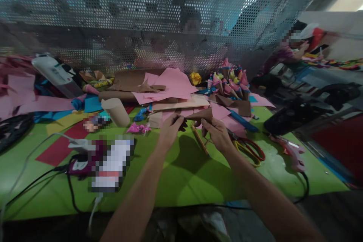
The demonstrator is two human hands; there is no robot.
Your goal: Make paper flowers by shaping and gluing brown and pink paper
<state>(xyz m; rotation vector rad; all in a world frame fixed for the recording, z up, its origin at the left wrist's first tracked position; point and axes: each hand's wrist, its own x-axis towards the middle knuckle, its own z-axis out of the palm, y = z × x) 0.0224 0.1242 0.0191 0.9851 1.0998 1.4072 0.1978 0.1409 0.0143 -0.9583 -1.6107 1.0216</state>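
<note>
Between my two hands, above the green table (159, 193), is a small brown paper cone (200, 115). My left hand (171, 127) pinches its narrow tip. At the wide end, the fingers of my right hand (214, 131) are closed on the paper. Just below lies a thin wooden stick or pencil (200, 140), partly hidden by my right hand. Scissors with red and yellow handles (252, 152) rest beside my right wrist. Pink paper sheets (172, 83) and brown paper (124, 80) are piled behind my hands.
A pink glue gun (295, 155) lies at the right, its cord over the edge. A phone (113, 164), a purple power strip (87, 162) and cables occupy the left. Finished-looking paper cones (227, 83) cluster at the back. Another person (292, 49) sits at the far right.
</note>
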